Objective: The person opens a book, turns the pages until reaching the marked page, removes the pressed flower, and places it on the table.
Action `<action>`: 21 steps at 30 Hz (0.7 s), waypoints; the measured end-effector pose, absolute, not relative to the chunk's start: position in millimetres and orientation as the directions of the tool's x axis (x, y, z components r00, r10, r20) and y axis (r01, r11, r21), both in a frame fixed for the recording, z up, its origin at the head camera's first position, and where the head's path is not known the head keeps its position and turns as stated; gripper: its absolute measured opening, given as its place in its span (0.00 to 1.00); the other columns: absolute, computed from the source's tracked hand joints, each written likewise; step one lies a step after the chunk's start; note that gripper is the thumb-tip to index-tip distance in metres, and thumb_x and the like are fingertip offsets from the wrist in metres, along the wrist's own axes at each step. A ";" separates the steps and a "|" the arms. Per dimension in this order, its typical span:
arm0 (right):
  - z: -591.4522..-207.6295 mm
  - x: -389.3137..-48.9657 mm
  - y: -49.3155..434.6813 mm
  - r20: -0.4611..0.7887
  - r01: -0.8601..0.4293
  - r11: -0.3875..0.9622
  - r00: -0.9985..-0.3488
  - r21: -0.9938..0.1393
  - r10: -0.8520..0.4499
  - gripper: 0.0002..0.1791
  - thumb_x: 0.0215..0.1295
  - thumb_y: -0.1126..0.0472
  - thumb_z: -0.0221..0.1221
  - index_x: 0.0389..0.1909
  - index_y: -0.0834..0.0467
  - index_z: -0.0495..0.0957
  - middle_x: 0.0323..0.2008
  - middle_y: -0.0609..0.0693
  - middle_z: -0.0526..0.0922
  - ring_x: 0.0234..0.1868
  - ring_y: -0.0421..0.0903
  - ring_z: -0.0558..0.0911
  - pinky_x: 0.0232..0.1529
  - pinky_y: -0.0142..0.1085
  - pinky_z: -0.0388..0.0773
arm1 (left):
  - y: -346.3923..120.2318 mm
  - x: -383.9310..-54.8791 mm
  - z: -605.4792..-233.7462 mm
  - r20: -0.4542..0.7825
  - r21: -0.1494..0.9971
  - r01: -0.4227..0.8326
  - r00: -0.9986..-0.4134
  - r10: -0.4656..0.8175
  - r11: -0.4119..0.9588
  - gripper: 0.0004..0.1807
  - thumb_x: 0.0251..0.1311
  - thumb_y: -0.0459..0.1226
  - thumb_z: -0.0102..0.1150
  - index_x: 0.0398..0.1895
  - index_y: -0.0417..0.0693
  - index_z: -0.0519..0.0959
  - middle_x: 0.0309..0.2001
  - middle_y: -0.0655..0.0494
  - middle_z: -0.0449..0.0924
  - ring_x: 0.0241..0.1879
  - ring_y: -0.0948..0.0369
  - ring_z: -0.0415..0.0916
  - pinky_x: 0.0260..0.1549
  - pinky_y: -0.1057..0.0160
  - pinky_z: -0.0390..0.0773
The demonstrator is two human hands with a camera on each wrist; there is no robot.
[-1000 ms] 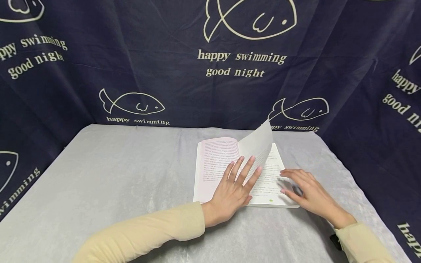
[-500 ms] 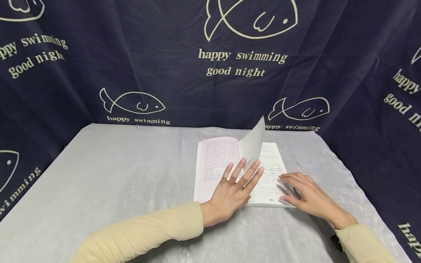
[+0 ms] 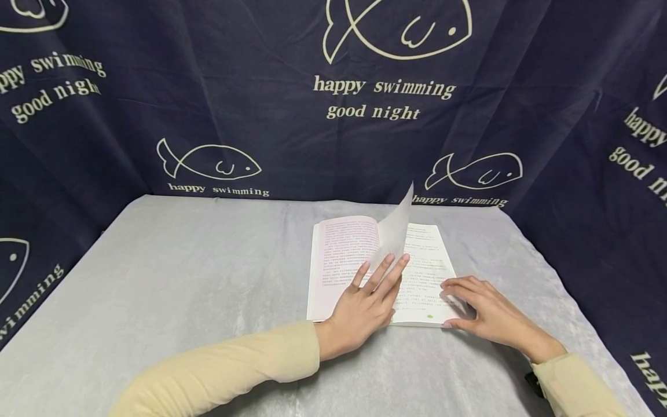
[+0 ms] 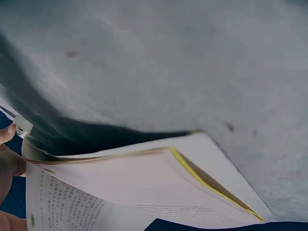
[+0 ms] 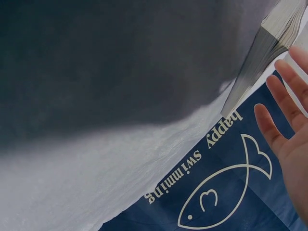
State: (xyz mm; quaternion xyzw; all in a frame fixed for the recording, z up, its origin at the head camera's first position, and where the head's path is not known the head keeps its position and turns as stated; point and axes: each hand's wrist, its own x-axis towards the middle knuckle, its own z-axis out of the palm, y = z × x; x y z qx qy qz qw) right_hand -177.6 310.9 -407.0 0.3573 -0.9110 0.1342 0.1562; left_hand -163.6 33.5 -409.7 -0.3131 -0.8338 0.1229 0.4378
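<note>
An open book point(image 3: 346, 249) lies on the table, its left page pinkish and its right page white, both with small print. Between them a single white leaf point(image 3: 395, 226) stands up from the spine, leaning slightly right. My left hand point(image 3: 362, 313) rests with straight fingers across the middle of the book, fingertips at the base of that leaf. My right hand point(image 3: 490, 313) is at the lower right corner, fingers gently bent, fingertips at the page edge. In the right wrist view, its spread fingers point(image 5: 286, 98) lie beside the thick page block point(image 5: 264, 57).
A grey cloth point(image 3: 182, 278) covers the table under the book. Dark blue curtains point(image 3: 260, 75) with white fish and lettering hang behind and on both sides. In the left wrist view, a yellow strip point(image 4: 207, 183) edges some of the book's pages.
The raised leaf has swung left and stands more upright. My left fingers have drawn closer together and shifted slightly left. My right hand stays near the corner, its thumb slightly lower.
</note>
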 end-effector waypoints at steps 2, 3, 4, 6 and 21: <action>-406.9 -177.4 310.7 0.382 -0.695 0.706 -0.694 -0.135 -0.610 0.27 0.32 0.47 0.72 0.37 0.51 0.78 0.44 0.45 0.78 0.47 0.42 0.72 0.44 0.34 0.61 | 32.5 -162.8 -410.0 0.640 -0.482 0.417 -0.432 0.635 0.770 0.31 0.49 0.57 0.51 0.55 0.52 0.72 0.70 0.54 0.51 0.70 0.56 0.45 0.64 0.50 0.43; -406.6 -177.3 310.6 0.382 -0.696 0.706 -0.694 -0.135 -0.611 0.27 0.32 0.47 0.72 0.37 0.51 0.78 0.44 0.44 0.78 0.47 0.42 0.72 0.44 0.34 0.61 | 32.1 -162.4 -410.3 0.633 -0.483 0.420 -0.438 0.638 0.768 0.32 0.50 0.58 0.50 0.55 0.52 0.72 0.70 0.53 0.52 0.70 0.56 0.45 0.64 0.50 0.43; -406.1 -177.1 310.5 0.381 -0.696 0.705 -0.693 -0.135 -0.612 0.26 0.32 0.48 0.72 0.37 0.51 0.78 0.44 0.44 0.78 0.47 0.41 0.72 0.44 0.34 0.61 | 31.7 -162.0 -410.5 0.628 -0.485 0.422 -0.441 0.641 0.766 0.32 0.50 0.58 0.50 0.55 0.52 0.72 0.70 0.53 0.52 0.70 0.56 0.46 0.64 0.50 0.43; -404.6 -176.6 310.1 0.379 -0.697 0.704 -0.693 -0.135 -0.613 0.24 0.33 0.49 0.72 0.36 0.50 0.78 0.43 0.43 0.78 0.47 0.41 0.73 0.44 0.34 0.61 | 30.8 -161.3 -410.4 0.614 -0.485 0.432 -0.451 0.648 0.760 0.31 0.51 0.58 0.49 0.55 0.52 0.72 0.70 0.52 0.54 0.70 0.55 0.47 0.64 0.51 0.44; -398.6 -176.5 311.6 0.392 -0.719 0.679 -0.673 -0.147 -0.627 0.16 0.37 0.55 0.71 0.32 0.49 0.79 0.39 0.41 0.79 0.43 0.40 0.75 0.45 0.33 0.60 | 27.3 -159.1 -408.4 0.470 -0.463 0.507 -0.554 0.687 0.727 0.28 0.59 0.57 0.41 0.53 0.50 0.73 0.62 0.51 0.67 0.67 0.48 0.56 0.64 0.51 0.55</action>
